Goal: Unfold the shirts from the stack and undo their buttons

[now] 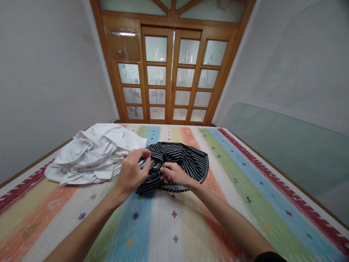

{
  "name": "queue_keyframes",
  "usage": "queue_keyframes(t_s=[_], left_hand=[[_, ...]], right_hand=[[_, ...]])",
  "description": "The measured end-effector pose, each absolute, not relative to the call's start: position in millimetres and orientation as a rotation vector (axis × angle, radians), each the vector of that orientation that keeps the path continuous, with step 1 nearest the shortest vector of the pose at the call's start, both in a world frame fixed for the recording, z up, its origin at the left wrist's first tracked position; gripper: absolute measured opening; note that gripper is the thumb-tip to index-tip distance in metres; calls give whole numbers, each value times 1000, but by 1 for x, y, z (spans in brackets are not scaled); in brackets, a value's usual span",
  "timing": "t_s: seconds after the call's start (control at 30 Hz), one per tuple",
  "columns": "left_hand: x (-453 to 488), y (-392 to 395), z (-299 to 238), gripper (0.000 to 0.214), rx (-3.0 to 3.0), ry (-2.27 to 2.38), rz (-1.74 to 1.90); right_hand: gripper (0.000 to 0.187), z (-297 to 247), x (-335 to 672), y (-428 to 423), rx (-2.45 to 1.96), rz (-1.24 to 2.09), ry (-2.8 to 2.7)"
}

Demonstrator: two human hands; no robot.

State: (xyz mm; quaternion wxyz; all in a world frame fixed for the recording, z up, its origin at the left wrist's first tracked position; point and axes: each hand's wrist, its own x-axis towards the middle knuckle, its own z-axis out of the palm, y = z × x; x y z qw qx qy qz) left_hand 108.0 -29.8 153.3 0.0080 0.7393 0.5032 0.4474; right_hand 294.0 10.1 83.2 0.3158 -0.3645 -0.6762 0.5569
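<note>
A crumpled black garment with thin white stripes point(188, 158) lies in front of me, its curved hem spread to the right. My left hand point(135, 169) is at its left side, thumb and fingers curled together on a bunched fold of the cloth. Close beside it, my right hand point(176, 174) pinches the garment near its middle, with the fingertips partly tucked in the folds. Which part of the garment each hand grips cannot be made out. A heap of white cloth point(92, 154) lies just left of the striped garment.
Under everything is a bed-like surface with a colourful striped cover point(160, 225). A pale green panel point(272, 142) runs along the right side. Wooden doors with glass panes point(170, 72) stand beyond the far edge, and a bare wall point(49, 72) rises on the left.
</note>
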Motion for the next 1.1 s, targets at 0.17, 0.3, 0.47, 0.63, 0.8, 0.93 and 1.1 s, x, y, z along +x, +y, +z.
queue_keyframes(t_s=[0.17, 0.3, 0.47, 0.63, 0.8, 0.93, 1.1], left_hand=[[125, -42, 128, 16, 2320, 1478, 959], [120, -35, 113, 20, 2124, 1513, 933], [116, -33, 107, 23, 2067, 1393, 938], [119, -31, 97, 27, 2073, 1424, 1040], [121, -35, 108, 25, 2020, 1402, 1125], [106, -40, 128, 25, 1890, 1321, 1095], [75, -45, 137, 26, 1675, 1164, 1102]], right_hand=[[32, 89, 297, 4, -855, 1460, -1781], [33, 91, 298, 1, -875, 1394, -1765], [35, 97, 300, 1, -903, 1373, -1752], [29, 98, 302, 1, -904, 1320, -1876], [18, 88, 302, 4, -969, 810, -2125], [16, 82, 314, 17, -1114, 576, -2025], [16, 96, 345, 40, -1222, 695, -1401]])
